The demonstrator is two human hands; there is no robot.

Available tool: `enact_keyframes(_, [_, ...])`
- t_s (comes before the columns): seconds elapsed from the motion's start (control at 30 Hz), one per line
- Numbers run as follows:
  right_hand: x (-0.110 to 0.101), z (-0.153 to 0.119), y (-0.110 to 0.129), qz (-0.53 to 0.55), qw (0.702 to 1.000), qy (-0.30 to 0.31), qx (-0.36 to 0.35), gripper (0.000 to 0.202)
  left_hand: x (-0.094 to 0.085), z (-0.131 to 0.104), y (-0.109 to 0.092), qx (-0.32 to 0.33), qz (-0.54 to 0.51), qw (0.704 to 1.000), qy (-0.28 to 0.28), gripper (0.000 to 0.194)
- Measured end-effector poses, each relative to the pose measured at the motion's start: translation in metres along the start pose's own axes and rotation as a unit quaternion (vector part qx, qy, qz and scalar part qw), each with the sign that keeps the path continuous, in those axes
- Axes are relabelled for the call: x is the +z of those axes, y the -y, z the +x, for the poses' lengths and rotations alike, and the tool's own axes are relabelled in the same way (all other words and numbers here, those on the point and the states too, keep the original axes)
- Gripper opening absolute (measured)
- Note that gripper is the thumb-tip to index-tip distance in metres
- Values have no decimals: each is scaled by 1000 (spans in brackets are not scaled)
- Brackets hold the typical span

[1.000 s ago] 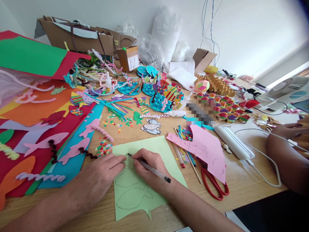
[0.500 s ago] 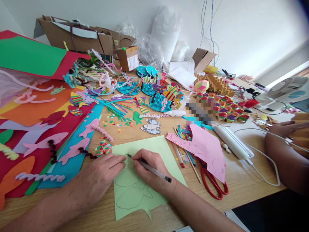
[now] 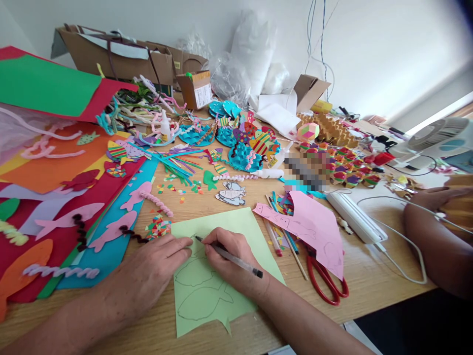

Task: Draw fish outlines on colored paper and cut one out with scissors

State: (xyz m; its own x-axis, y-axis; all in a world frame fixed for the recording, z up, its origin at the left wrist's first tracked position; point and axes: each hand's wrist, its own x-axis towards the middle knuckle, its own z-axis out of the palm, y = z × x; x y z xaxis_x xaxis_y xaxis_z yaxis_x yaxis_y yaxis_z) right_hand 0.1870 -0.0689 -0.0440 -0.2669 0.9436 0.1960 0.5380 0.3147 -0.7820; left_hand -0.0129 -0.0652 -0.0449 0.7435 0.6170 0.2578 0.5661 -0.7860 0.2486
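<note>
My right hand (image 3: 231,254) is closed around a black-capped pen (image 3: 240,263), its tip on a sheet of light green paper (image 3: 254,281). Pencil-thin fish outlines are drawn on that sheet, two of them plain to see below my fingers; a further outline at the pen tip is partly covered. My left hand (image 3: 158,264) lies flat over the sheet's left edge, fingertips near the pen tip. Just beyond the paper rest grey-and-white fish cutouts (image 3: 231,193). To the right, red-handled scissors (image 3: 327,281) lie partly under a pink sheet (image 3: 318,227) with fish drawings.
Pink fish cutouts (image 3: 114,230) with twisted pipe cleaners lie on coloured sheets at left. A white power strip (image 3: 356,217) with a cable sits at right, near another person's arm (image 3: 432,236). Glue bottles, decorated fish, cardboard boxes (image 3: 195,89) and a fan (image 3: 436,143) stand farther back.
</note>
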Motion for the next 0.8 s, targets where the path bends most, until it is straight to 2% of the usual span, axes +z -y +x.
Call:
enact_keyframes(0.23, [2, 0, 0, -3, 1000, -17, 9, 11, -1, 1, 1, 10, 1, 1000, -5, 46])
enact_keyframes(0.8, [0, 0, 1, 13, 1000, -3, 9, 10, -1, -1, 1, 18, 9, 1000, -6, 47])
